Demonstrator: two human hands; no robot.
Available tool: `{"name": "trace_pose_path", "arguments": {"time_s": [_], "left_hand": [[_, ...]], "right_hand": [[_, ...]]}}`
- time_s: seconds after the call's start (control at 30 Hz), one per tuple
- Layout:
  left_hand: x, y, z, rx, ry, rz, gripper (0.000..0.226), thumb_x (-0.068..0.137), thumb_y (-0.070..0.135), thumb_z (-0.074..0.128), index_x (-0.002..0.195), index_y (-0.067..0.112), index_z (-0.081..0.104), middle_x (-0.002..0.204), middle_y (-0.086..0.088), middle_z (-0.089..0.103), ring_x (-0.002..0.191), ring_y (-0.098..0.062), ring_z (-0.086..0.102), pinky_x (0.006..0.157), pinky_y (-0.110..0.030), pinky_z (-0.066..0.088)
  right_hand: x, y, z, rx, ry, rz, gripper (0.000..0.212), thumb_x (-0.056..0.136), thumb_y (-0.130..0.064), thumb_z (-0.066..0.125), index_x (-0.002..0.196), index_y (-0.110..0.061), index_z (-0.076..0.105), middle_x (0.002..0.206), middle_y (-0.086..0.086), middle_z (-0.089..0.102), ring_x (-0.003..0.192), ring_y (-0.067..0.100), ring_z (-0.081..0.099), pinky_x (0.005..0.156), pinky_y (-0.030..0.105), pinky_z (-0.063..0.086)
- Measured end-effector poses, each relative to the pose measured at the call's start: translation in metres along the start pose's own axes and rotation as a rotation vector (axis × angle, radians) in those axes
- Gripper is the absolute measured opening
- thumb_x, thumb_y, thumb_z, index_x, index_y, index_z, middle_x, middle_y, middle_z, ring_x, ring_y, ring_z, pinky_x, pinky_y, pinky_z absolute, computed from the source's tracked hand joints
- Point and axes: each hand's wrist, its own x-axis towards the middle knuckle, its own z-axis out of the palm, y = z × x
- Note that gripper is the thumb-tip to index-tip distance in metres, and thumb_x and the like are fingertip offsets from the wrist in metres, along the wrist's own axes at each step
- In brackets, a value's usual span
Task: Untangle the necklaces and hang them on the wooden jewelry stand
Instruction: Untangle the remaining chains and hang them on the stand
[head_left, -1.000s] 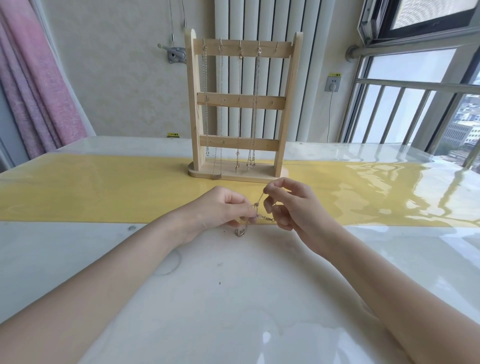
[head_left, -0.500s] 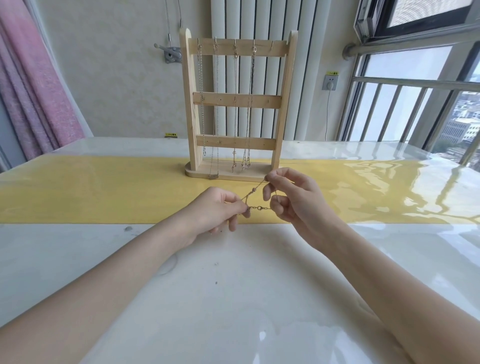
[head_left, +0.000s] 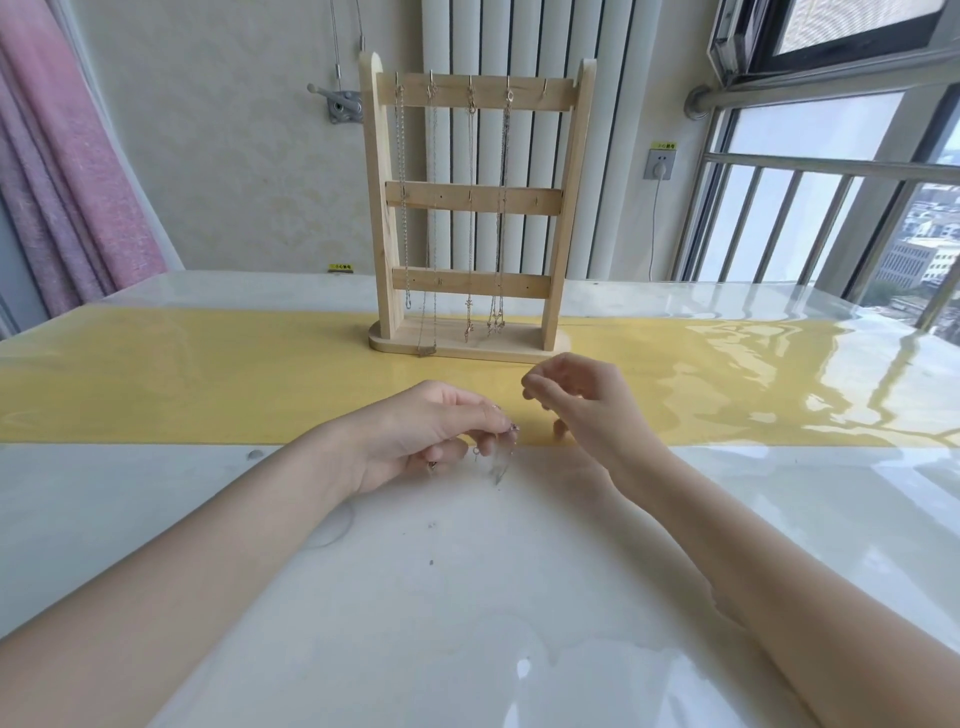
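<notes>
A wooden jewelry stand (head_left: 475, 98) with three crossbars rises at the back of the table; several thin chains (head_left: 470, 218) hang from its top hooks, and the rightmost hook is bare. My left hand (head_left: 426, 431) pinches a fine silver necklace (head_left: 501, 457), which dangles blurred from the fingertips just above the tabletop. A short way to the right is my right hand (head_left: 582, 400), fingers loosely curled and apart, touching no chain that I can see.
A yellow runner (head_left: 182, 374) crosses the glossy white table (head_left: 467, 597) under the stand. A pink curtain (head_left: 62, 156) hangs at the left, a radiator stands behind the stand, and a railed window (head_left: 831, 208) fills the right side.
My right hand has let go of the chain that was stretched between both hands and has drawn away to the right. The necklace now hangs from my left hand alone.
</notes>
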Motion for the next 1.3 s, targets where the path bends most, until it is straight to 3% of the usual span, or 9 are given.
{"name": "trace_pose_path", "arguments": {"time_s": [0.23,0.57,0.73,0.9,1.1,1.23,1.3], "left_hand": [[0.005,-0.004,-0.002,-0.068,0.223,0.009,0.018,0.087,0.018,0.057,0.073,0.015,0.067,0.057,0.007,0.052,0.033,-0.004,0.026,0.046,-0.023,0.022],[0.004,-0.004,0.001,0.002,0.24,0.035,0.023,0.086,0.019,0.06,0.064,0.018,0.066,0.055,0.01,0.059,0.038,-0.005,0.032,0.043,-0.016,0.03],[0.006,-0.004,0.004,-0.032,0.271,0.042,0.014,0.085,0.018,0.062,0.075,0.013,0.069,0.062,0.006,0.065,0.038,-0.004,0.045,0.038,-0.014,0.033],[0.006,-0.003,0.006,-0.044,0.315,0.071,0.016,0.085,0.017,0.062,0.073,0.012,0.071,0.065,0.002,0.067,0.041,-0.004,0.048,0.038,-0.013,0.033],[0.007,-0.004,0.008,0.103,0.343,0.167,0.019,0.087,0.014,0.06,0.071,0.012,0.071,0.059,0.006,0.066,0.046,-0.003,0.055,0.04,-0.015,0.038],[0.007,-0.004,0.009,0.178,0.335,0.209,0.017,0.087,0.016,0.061,0.077,0.008,0.073,0.063,0.006,0.067,0.049,-0.005,0.058,0.042,-0.017,0.039],[0.007,-0.003,0.01,0.181,0.336,0.201,0.017,0.086,0.017,0.061,0.078,0.008,0.073,0.065,0.005,0.068,0.051,-0.006,0.06,0.042,-0.017,0.04]], "right_hand": [[-0.002,-0.003,0.002,0.015,-0.145,-0.104,0.013,0.085,-0.013,0.066,0.073,-0.014,0.07,0.064,-0.015,0.063,0.055,-0.002,0.044,0.055,0.011,0.037],[-0.003,-0.002,0.005,-0.111,-0.158,-0.173,0.015,0.077,-0.005,0.066,0.065,-0.014,0.067,0.061,-0.01,0.059,0.057,0.002,0.042,0.055,0.011,0.035],[-0.002,0.0,0.008,-0.163,-0.109,-0.159,0.019,0.074,-0.007,0.065,0.06,-0.019,0.06,0.058,-0.01,0.054,0.054,0.004,0.042,0.054,0.014,0.035],[0.0,-0.001,0.005,-0.146,-0.12,-0.181,0.019,0.078,-0.007,0.065,0.063,-0.019,0.064,0.066,-0.005,0.063,0.056,0.003,0.043,0.055,0.012,0.035],[0.001,0.001,0.002,-0.126,-0.13,-0.172,0.017,0.076,-0.005,0.068,0.063,-0.017,0.064,0.063,-0.007,0.06,0.056,0.003,0.044,0.057,0.015,0.037],[-0.001,0.001,0.004,-0.121,-0.088,-0.143,0.018,0.073,-0.004,0.064,0.059,-0.015,0.058,0.058,-0.004,0.054,0.058,0.012,0.043,0.059,0.024,0.039],[-0.003,-0.002,0.005,-0.108,-0.078,-0.125,0.021,0.073,-0.004,0.063,0.057,-0.014,0.056,0.053,-0.006,0.052,0.053,0.01,0.041,0.055,0.022,0.037]]}}
